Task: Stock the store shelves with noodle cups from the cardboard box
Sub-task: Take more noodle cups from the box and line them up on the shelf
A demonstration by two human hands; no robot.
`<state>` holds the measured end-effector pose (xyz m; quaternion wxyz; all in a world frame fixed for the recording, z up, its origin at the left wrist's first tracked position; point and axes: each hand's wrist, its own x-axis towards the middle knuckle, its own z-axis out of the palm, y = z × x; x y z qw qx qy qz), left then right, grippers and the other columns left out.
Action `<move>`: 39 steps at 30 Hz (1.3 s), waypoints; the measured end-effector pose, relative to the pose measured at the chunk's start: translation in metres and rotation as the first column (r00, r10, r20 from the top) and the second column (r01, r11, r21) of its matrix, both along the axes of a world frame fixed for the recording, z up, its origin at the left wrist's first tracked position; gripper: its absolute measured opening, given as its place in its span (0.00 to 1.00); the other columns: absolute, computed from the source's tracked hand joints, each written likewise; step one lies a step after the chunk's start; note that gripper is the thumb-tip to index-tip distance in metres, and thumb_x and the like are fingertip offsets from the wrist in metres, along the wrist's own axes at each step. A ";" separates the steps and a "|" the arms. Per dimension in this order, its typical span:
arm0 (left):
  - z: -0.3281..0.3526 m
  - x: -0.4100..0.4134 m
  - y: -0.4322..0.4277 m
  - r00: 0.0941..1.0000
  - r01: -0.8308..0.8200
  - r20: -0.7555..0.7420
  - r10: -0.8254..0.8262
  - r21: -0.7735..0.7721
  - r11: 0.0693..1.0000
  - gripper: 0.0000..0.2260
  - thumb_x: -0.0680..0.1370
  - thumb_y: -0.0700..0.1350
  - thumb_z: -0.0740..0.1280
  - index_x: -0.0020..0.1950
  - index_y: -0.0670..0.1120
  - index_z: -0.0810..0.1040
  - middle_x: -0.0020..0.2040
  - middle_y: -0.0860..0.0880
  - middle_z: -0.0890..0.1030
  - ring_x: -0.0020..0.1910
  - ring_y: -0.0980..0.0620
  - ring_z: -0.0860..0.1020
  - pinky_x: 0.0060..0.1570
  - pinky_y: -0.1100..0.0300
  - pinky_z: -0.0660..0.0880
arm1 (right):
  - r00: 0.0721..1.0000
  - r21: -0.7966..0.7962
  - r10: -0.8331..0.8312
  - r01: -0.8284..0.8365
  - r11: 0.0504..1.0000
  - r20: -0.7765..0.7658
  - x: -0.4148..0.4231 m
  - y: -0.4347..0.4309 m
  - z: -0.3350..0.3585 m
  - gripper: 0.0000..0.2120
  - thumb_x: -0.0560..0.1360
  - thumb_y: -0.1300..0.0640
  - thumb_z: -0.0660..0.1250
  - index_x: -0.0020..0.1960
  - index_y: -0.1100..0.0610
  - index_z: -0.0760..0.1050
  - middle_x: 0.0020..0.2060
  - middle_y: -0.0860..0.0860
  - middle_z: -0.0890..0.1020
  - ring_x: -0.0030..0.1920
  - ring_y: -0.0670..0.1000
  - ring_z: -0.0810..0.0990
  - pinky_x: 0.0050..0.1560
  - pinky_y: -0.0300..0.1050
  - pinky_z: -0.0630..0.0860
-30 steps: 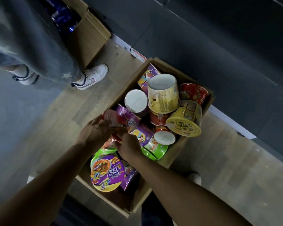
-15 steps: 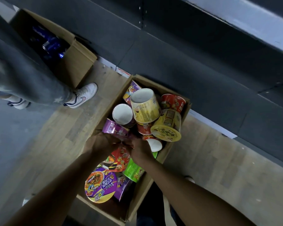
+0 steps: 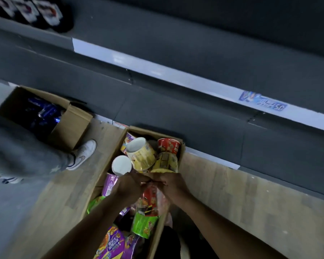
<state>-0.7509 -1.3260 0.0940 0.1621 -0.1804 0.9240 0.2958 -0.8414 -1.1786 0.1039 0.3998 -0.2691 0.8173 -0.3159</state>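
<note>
Two forearms extend over the cardboard box [image 3: 158, 237] on the floor; left hand [image 3: 128, 186] and right hand [image 3: 175, 186] meet, fingers curled around a red noodle cup [image 3: 150, 196] just above the box's contents.

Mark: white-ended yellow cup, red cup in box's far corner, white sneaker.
white-ended yellow cup [image 3: 144, 159]: head view, printed side wall.
red cup [image 3: 168, 147]: head view, side wall.
white sneaker [image 3: 85, 152]: head view, middle of upper.

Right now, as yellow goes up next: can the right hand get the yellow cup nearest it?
Probably not yet: the yellow cup lies uncovered close by, but the right hand and left hand both hold a red cup.
</note>
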 end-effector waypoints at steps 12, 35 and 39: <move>0.113 -0.080 0.084 0.984 0.179 -0.034 -0.175 0.175 0.968 0.12 0.81 0.49 0.61 0.63 0.52 0.76 0.57 0.55 0.79 0.55 0.62 0.76 0.57 0.67 0.69 | 0.946 -0.107 -0.323 0.317 0.942 -0.042 -0.050 0.109 0.096 0.09 0.76 0.58 0.66 0.53 0.52 0.82 0.47 0.45 0.84 0.43 0.36 0.79 0.46 0.28 0.73; 0.295 -0.228 0.209 0.920 0.300 -0.291 -0.262 0.093 0.949 0.12 0.80 0.50 0.61 0.62 0.55 0.78 0.57 0.53 0.81 0.52 0.57 0.79 0.53 0.62 0.76 | 0.805 -0.433 -0.587 0.501 0.749 -0.084 -0.170 0.243 0.273 0.08 0.74 0.60 0.70 0.53 0.55 0.83 0.46 0.49 0.85 0.45 0.44 0.83 0.48 0.38 0.79; 0.329 -0.247 0.238 0.890 0.318 -0.364 -0.274 0.066 0.946 0.11 0.80 0.50 0.62 0.61 0.56 0.78 0.56 0.55 0.80 0.52 0.59 0.78 0.53 0.65 0.75 | 0.793 -0.489 -0.597 0.474 0.732 -0.126 -0.187 0.274 0.305 0.08 0.74 0.60 0.70 0.51 0.55 0.83 0.43 0.45 0.85 0.43 0.41 0.83 0.42 0.33 0.77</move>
